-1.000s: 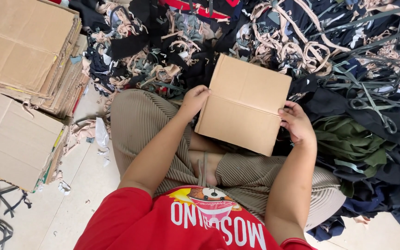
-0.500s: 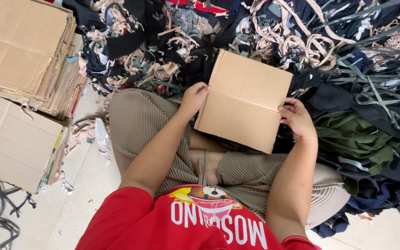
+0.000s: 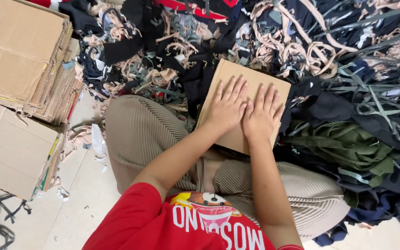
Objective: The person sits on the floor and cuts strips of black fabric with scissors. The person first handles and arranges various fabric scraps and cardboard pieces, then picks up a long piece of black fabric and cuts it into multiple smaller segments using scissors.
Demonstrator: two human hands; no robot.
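A flat brown cardboard piece lies across my lap and the edge of the fabric scrap pile. Both palms rest flat on top of it, side by side, fingers spread and pointing away from me. My left hand covers the sheet's middle. My right hand lies just to its right, near the sheet's right edge. Neither hand grips the cardboard. I sit cross-legged in beige ribbed trousers and a red shirt.
Stacks of flattened cardboard stand at the left, with another stack below on the pale floor. Dark and beige cloth strips spread across the top and right. Scissors lie on the dark cloth beside green fabric.
The cardboard, held up by its edges before, has been laid down flat. Both hands have moved from its edges onto its top face, palms down.
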